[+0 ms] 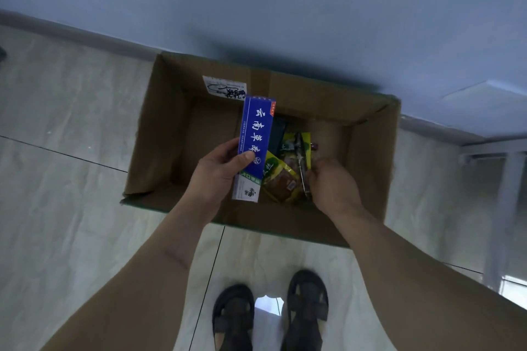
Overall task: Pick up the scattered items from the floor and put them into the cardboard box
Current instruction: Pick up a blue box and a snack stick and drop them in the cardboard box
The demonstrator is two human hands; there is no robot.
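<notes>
Standing on the tiled floor [71,122] against a blue wall [285,8], the open cardboard box [159,134] has a white label [224,87] on its far inner wall. Both hands reach over it. The left hand [219,171] holds a long blue carton [255,148] upright, thumb across its face, above the box. The right hand [333,182], fingers curled, grips green-and-yellow snack packets [281,177] and a thin metal item [302,171]. Dark sandals [233,319] show below.
</notes>
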